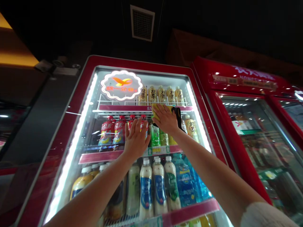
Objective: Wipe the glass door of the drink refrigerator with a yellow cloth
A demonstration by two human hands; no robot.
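Right hand (165,119) presses a yellow cloth (155,111) flat on the red-framed glass cooler door (132,138); left hand (136,138) lies open-palmed, fingers spread, on the glass.

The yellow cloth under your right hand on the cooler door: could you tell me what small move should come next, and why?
Probably slide the right hand with the yellow cloth sideways across the glass door. The cloth lies pressed flat high on the pane, the left hand rests open on the glass lower down, and most of the pane lies beyond the cloth.
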